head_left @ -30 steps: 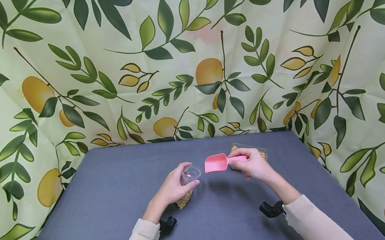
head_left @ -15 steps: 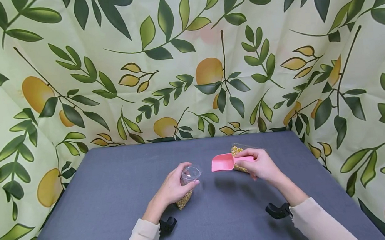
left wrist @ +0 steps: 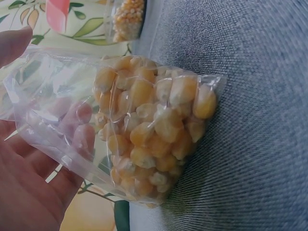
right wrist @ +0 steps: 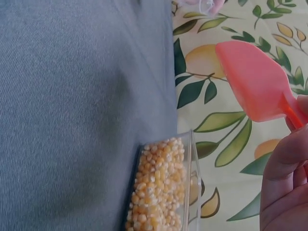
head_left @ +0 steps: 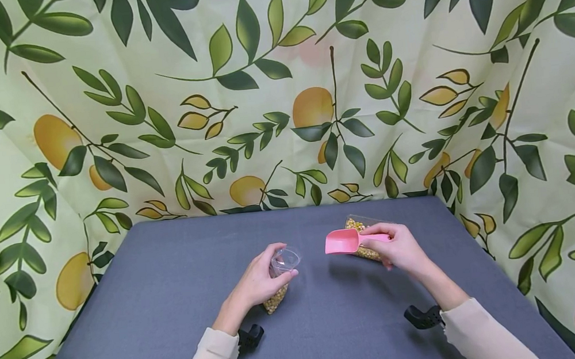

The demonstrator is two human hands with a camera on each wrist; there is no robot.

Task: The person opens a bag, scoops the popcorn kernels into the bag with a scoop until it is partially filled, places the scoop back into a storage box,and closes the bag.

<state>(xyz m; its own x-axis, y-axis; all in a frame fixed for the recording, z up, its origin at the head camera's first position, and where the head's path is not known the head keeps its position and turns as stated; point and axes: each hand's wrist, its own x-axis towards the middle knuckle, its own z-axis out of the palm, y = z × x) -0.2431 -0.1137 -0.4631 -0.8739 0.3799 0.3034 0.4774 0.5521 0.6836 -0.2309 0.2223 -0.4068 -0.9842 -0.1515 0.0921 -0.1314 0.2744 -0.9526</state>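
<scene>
My left hand holds a clear plastic bag by its top, thumb and fingers curved around the open mouth. Corn kernels fill the lower part of the bag, whose base is down on the table. In the head view the hand covers much of the bag. My right hand pinches the handle of a pink scoop, raised above the table with no kernels visible in its bowl. The scoop overlaps the near side of a clear rectangular container of corn kernels in the head view; the right hand hides part of that container.
A grey-blue cloth covers the table. Behind and at both sides hangs a leaf-and-fruit patterned curtain. Each wrist wears a black camera mount, the right mount standing close over the tabletop.
My right hand has moved to the right with the scoop, away from the bag and toward the container, showing more of its kernels. The left hand and bag have stayed in place.
</scene>
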